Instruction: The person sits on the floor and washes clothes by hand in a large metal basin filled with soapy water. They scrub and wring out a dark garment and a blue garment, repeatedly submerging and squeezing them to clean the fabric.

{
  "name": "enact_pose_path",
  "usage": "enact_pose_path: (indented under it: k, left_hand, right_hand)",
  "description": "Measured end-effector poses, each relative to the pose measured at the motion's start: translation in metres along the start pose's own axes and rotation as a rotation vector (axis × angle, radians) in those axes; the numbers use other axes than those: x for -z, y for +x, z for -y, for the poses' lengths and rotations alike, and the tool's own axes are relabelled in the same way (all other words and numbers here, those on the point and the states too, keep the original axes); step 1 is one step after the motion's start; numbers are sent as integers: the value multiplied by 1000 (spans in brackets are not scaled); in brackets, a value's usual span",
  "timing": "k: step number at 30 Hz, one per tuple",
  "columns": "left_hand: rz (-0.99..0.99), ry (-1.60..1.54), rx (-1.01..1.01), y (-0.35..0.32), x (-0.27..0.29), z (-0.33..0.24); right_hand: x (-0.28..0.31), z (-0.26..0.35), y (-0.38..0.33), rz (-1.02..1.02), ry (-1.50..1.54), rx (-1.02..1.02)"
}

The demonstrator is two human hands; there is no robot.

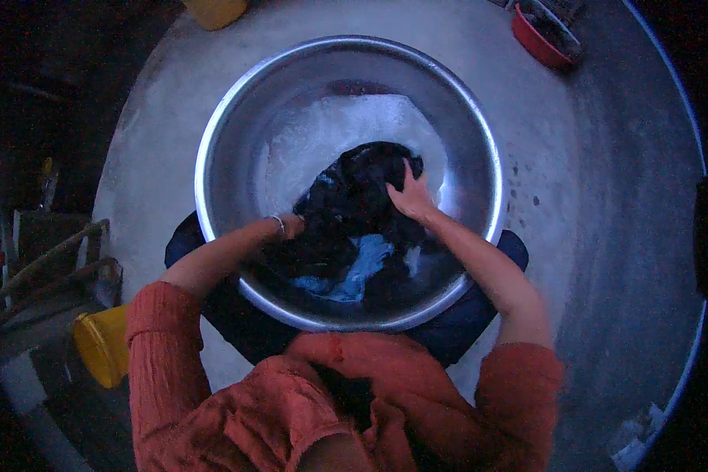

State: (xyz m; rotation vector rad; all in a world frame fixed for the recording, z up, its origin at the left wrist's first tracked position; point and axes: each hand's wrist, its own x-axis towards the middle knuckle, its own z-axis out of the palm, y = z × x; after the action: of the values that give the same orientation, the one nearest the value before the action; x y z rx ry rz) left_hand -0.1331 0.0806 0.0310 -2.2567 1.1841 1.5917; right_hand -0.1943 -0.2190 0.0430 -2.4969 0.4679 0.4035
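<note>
A bundle of wet dark cloth (346,200) lies in a large round metal basin (240,141) between my knees. Its folds are dim, and I cannot tell what garment it is. At the bundle's left edge my left hand (293,226), a band on its wrist, is closed on the cloth, its fingertips hidden. My right hand (411,194) grips the upper right part, with thumb and forefinger on either side of a fold. Light blue patches (362,267) show at the near side of the dark cloth; whether they are cloth or suds is unclear. Pale cloudy water (370,114) surrounds the bundle.
A yellow bucket (102,346) is on the left near my elbow, beside a dim wooden frame (47,256). Another yellow container (215,11) stands at the far left. A red basin (541,39) rests on the concrete floor (543,141) at the far right.
</note>
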Motion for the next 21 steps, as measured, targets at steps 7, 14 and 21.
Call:
enact_pose_path:
  k: [7, 14, 21]
  left_hand:
    - [36, -426, 404, -46, 60, -5]
    - [-1100, -996, -76, 32, 108, 34]
    - [-988, -872, -108, 12, 83, -66]
  right_hand:
    - [9, 44, 34, -93, -60, 392]
    - [59, 77, 32, 414, 735, 379]
    - [15, 57, 2, 120, 401, 328]
